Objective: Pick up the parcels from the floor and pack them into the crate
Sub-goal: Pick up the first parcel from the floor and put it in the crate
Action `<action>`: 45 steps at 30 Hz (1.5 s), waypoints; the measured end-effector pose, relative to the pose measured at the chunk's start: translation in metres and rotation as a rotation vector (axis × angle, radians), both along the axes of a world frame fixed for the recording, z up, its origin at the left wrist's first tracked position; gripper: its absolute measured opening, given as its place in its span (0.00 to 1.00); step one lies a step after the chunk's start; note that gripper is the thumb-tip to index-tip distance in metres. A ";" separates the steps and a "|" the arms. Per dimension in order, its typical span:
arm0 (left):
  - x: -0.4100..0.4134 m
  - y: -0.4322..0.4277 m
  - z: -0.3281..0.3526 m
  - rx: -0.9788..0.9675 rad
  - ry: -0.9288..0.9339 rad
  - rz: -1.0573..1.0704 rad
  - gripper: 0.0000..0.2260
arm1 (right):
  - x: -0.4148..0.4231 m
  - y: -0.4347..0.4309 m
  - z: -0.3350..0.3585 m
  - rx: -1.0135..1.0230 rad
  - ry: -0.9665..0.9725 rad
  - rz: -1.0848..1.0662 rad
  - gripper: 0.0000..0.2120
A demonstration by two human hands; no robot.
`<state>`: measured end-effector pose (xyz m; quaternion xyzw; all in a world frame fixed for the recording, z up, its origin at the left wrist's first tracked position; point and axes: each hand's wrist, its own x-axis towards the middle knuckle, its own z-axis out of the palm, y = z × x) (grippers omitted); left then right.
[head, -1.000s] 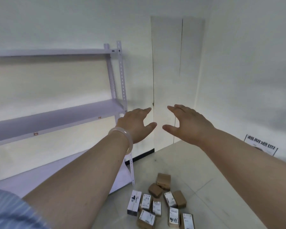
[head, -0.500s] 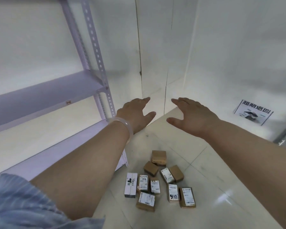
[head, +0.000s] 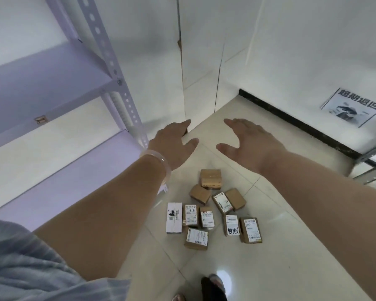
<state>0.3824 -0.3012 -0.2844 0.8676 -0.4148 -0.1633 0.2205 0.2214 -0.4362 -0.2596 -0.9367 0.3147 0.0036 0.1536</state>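
Tiled floor point(head: 280, 268) carries clustered parcels point(head: 213, 209) beside a purple shelf rack point(head: 52, 83); left hand point(head: 172, 144) and right hand point(head: 250, 142) hover spread, holding nothing.

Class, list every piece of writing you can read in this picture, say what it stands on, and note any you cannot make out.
"超期退回": bold black characters on the paper sign stuck to the right-hand wall.
Printed shipping labels on the parcels on the floor: too small and blurred to read.
Black handwriting on the scribbled label: illegible.
Dark marks on the white box: unreadable.
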 end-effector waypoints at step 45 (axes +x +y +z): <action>0.084 0.083 -0.793 0.266 0.961 0.706 0.31 | 0.179 0.126 -0.808 0.944 0.384 -0.648 0.25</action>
